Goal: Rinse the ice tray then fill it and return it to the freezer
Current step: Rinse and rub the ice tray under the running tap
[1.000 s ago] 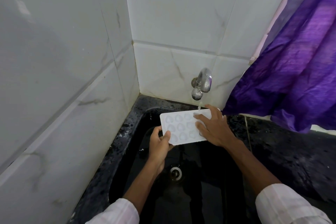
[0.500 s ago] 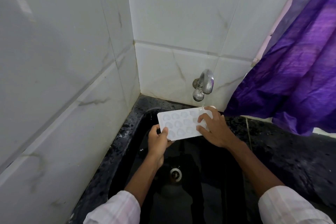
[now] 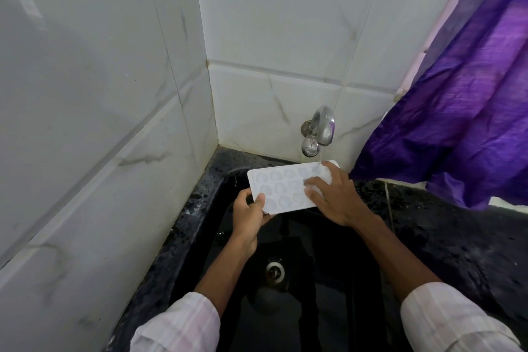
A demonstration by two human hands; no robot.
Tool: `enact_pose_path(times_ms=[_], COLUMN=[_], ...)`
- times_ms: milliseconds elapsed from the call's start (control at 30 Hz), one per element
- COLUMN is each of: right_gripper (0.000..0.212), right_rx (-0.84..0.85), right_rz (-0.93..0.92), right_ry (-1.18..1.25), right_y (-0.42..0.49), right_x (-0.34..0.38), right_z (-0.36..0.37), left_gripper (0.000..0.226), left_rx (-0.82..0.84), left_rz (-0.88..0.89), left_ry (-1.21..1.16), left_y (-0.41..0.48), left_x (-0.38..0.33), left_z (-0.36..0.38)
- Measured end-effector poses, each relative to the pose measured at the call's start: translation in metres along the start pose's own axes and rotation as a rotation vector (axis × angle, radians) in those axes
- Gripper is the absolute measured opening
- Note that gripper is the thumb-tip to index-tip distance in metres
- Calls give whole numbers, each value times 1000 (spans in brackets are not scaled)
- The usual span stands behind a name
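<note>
White plastic ice tray (image 3: 285, 188) held roughly level over the black sink (image 3: 337, 280), at 12 o'clock from the drain (image 3: 275, 269), far right corner directly beneath the tap (image 3: 321, 130). Thin stream of water (image 3: 320, 156) landing on that corner.

Left hand (image 3: 250, 213) at the tray's 7 o'clock corner: thumb on top, fingers curled underneath, clamped on the edge. Right hand (image 3: 334, 197) laid over the tray's 3 o'clock end, fingers stretched flat on the upper face, pinching nothing. Fingertips smeared by blur, so exact contact hard to read.

Right end of the tray hidden under that hand, underside unseen. Cavities faint against the white, rounded, in three rows; full number impossible to count. Sink's near end cut off by the bottom edge at 6 o'clock, basin walls lost in dark gloss. Both forearms cut off at the bottom, pale sleeves (image 3: 183, 326) only partly in frame. Purple curtain (image 3: 457, 123) at 2 o'clock, running out past the top and right edges, lower folds reaching the speckled dark counter (image 3: 457, 237) at 3 o'clock.

Counted: one tray, one tap, one drain, one curtain, two hands, two sleeves, two tiled walls (image 3: 85, 94) meeting in a corner at 11 o'clock of the tap.
</note>
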State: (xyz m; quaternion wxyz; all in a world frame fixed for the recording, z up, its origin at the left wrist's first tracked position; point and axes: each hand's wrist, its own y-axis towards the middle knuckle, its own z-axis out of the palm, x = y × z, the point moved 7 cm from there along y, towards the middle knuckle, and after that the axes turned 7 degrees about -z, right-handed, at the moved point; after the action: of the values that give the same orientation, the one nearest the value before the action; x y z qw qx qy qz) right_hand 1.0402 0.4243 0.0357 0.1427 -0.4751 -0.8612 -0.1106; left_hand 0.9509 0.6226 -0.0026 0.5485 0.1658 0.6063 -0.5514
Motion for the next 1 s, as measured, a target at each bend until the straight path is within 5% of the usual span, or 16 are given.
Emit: enact_pose_path(times_ms=[600, 800, 1000], right_gripper=[57, 47, 73], right_rx=[-115, -30, -64], right_rz=[37, 10, 35], right_ry=[-16, -17, -34], right_y=[-1, -2, -4], right_x=[3, -1, -2], right_z=[0, 5, 6], left_gripper=[19, 18, 15], left_rx=[2, 1, 5], left_rz=[12, 28, 34], left_ry=[-12, 3, -7], left_y=[-2, -3, -4], left_x=[-5, -5, -6], left_z=[6, 4, 7])
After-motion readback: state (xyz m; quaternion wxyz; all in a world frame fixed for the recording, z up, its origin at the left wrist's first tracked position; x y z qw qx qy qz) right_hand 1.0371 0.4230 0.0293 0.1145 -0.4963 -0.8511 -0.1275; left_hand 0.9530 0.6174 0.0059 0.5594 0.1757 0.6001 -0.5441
